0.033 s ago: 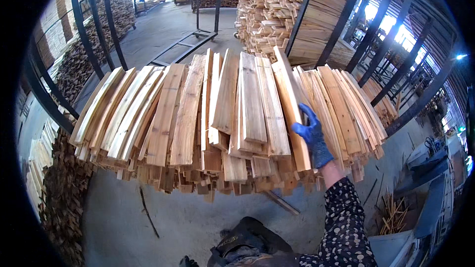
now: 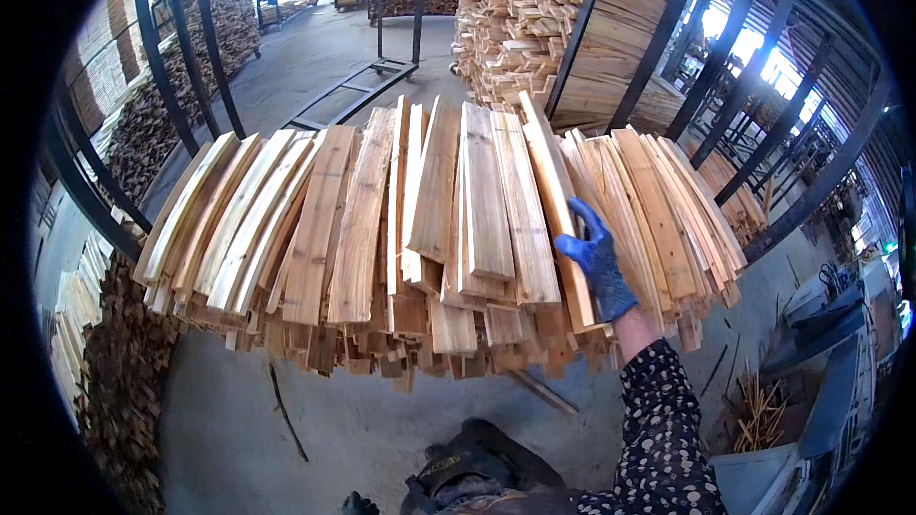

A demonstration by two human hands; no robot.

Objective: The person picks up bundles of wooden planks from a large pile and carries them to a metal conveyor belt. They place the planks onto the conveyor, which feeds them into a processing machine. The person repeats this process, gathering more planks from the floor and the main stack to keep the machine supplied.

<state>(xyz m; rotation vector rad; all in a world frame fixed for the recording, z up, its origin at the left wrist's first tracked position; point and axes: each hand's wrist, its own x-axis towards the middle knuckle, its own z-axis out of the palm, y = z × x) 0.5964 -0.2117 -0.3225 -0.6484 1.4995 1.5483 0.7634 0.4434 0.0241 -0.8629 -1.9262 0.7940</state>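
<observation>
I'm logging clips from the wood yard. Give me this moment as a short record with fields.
Place: shed with black metal racks full of stacked wood
Right hand: blue glove, gripping one tilted plank on the pile
Left hand: out of view
Pile: rough planks fanned out, ends uneven
Floor: grey concrete, scraps lying on it

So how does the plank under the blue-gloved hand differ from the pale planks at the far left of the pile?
The plank under the right hand, the gripped plank, lies tilted on top of the pile, crossing its neighbours; the far-left planks lie fanned side by side. The gripped plank looks straight and yellowish-tan; the far-left planks look paler and bowed, though the lens may add bend. Both are thin, rough-sawn wood.
</observation>
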